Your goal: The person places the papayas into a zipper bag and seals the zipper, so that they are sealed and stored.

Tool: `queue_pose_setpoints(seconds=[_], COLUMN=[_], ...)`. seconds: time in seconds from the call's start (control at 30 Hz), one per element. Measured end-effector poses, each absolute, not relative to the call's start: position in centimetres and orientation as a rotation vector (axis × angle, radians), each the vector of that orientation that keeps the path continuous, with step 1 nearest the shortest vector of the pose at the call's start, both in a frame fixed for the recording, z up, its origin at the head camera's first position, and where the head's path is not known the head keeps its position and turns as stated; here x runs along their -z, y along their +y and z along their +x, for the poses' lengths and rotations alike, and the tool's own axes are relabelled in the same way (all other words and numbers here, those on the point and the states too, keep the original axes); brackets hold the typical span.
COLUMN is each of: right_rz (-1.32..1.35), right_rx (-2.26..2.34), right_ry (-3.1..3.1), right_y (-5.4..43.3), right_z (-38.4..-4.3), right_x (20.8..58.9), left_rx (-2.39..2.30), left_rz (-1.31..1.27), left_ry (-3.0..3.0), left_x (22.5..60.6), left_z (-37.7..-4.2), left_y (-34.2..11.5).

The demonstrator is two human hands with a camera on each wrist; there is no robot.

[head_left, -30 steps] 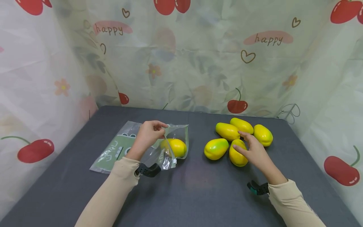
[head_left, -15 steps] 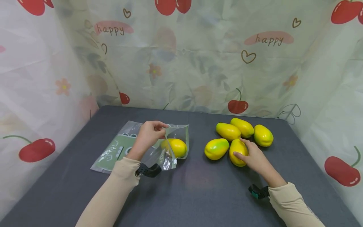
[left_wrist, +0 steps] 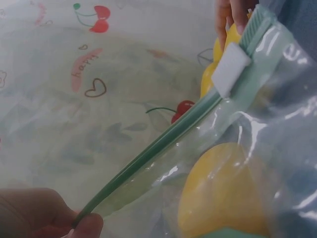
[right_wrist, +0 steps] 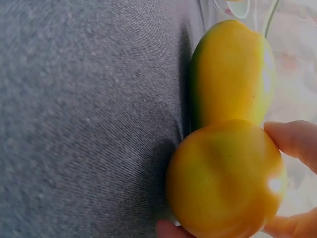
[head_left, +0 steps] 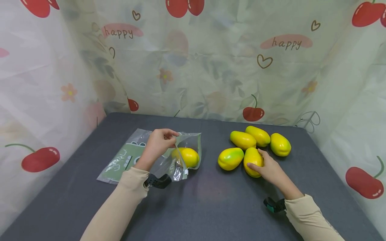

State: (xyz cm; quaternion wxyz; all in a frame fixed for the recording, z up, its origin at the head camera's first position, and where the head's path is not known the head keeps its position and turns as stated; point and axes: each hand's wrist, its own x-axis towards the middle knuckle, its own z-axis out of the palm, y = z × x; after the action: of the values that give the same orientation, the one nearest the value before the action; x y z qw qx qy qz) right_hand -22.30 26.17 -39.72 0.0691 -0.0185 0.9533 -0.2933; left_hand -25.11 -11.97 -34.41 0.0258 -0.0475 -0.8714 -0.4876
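While the left hand (head_left: 158, 144) pinches with thumb and fingers the upper edge of a clear zip bag (head_left: 119, 167) with green print, the right hand (head_left: 269, 167) grips a nearby yellow fruit (head_left: 252, 160), with the thumb on one side of it and fingers on another. The bag lies on the dark grey table (head_left: 211, 207), with its mouth raised and apart on the side toward the right hand; inside this mouth rests one bagged fruit (head_left: 189, 157). In the left wrist view, a white slider (left_wrist: 231, 69) sits near one end of the green zip strip. Just beside the gripped fruit, toward the bag, lies a greenish-yellow fruit (head_left: 230, 159). Behind them are two long fruits (head_left: 242, 140) close together, and a rightmost fruit (head_left: 280, 144). Whether the gripped fruit is lifted from the table, I cannot tell.
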Motion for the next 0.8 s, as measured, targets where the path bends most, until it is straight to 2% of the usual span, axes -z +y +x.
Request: queue_pose_setpoints(seconds=[0.8], right_rz=[-0.043], right_rx=[1.130], right_ry=[3.021], right_y=[25.6], right_z=[-21.8], right_x=[37.4], left_rx=[1.512], left_rz=[-0.142], left_ry=[-2.699], left_x=[34.5], left_z=[-25.2], left_y=[-12.0])
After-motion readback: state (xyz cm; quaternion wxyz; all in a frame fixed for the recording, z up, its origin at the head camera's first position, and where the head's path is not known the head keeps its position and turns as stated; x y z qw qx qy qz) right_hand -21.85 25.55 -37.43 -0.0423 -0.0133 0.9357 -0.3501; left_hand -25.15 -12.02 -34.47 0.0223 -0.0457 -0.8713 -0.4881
